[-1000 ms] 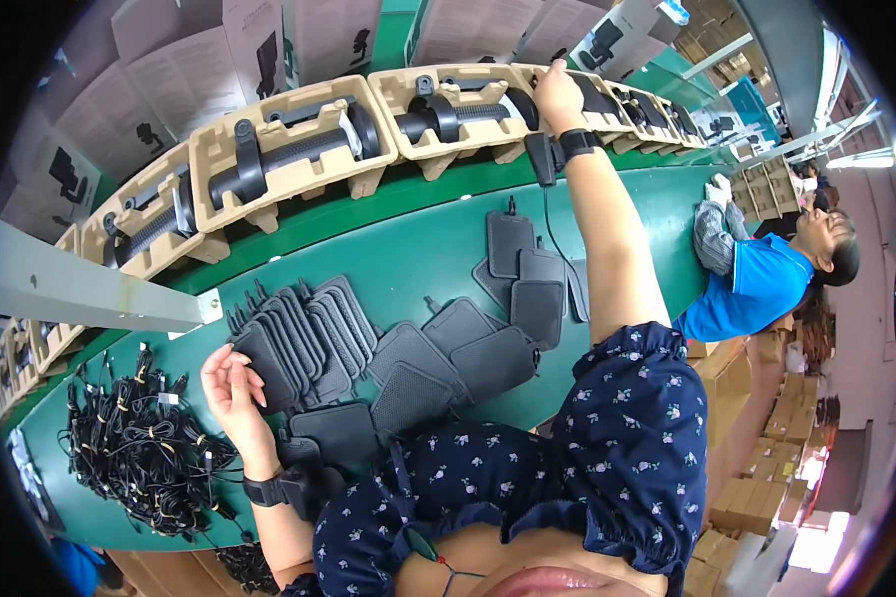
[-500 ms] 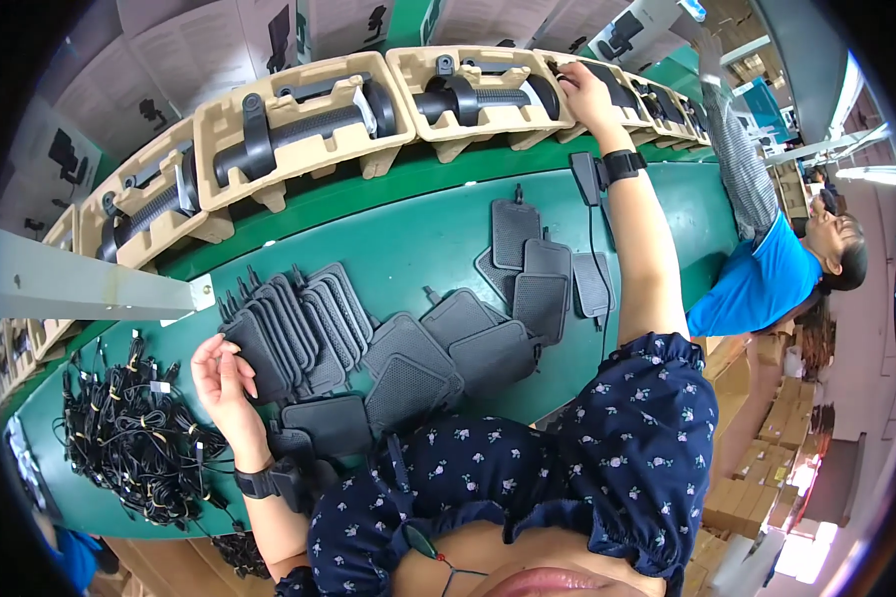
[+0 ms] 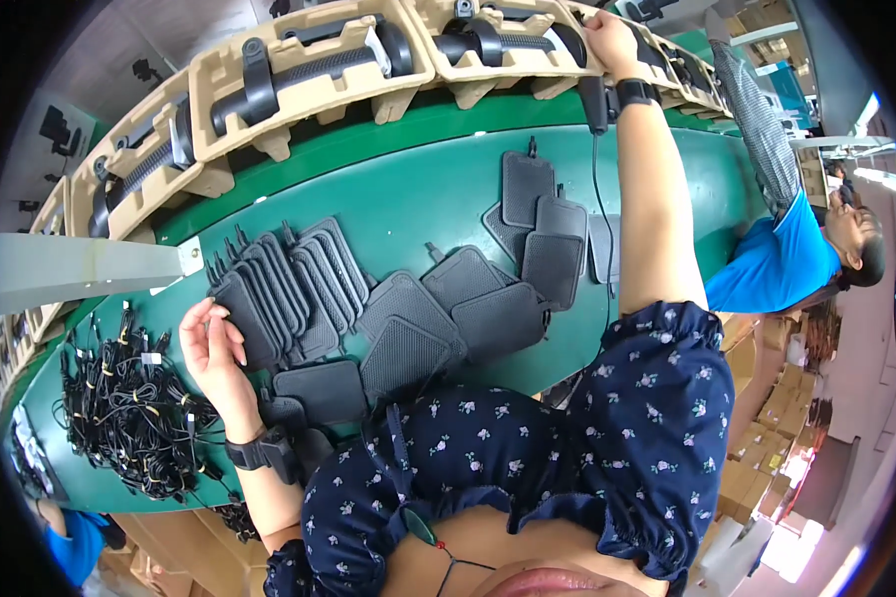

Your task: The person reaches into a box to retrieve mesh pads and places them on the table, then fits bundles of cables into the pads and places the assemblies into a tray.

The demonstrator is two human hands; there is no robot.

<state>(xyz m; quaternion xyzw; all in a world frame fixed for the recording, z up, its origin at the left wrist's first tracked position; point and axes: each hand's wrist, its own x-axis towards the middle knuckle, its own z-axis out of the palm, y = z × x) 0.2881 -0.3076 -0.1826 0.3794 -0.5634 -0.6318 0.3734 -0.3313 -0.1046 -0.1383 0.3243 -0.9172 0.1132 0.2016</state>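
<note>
At the far side, my right hand point(image 3: 612, 45) is at the edge of a beige moulded tray point(image 3: 543, 85), its fingers curled and closed. Whatever they hold, if anything, is hidden. A black band and box with a cable point(image 3: 595, 149) are at that wrist. My left hand point(image 3: 214, 348) rests at the near left end of a leaning row of black flat pads point(image 3: 284, 289), fingers loosely bent and apart, touching or very close to the nearest pad. More black textured pads point(image 3: 498, 323) lie overlapped mid-table, with another group point(image 3: 548, 229) farther right.
A heap of bundled black cables point(image 3: 134, 418) lies on the green table point(image 3: 388, 204) at left. A white metal bar point(image 3: 80, 269) juts in above it. Several trays with black parts line the far side. A co-worker in blue point(image 3: 777, 259) reaches in at right.
The whole view has shifted, so trays and pads sit higher in the picture. My right hand stays at the tray, its fingers more tucked in. My left hand stays by the pads.
</note>
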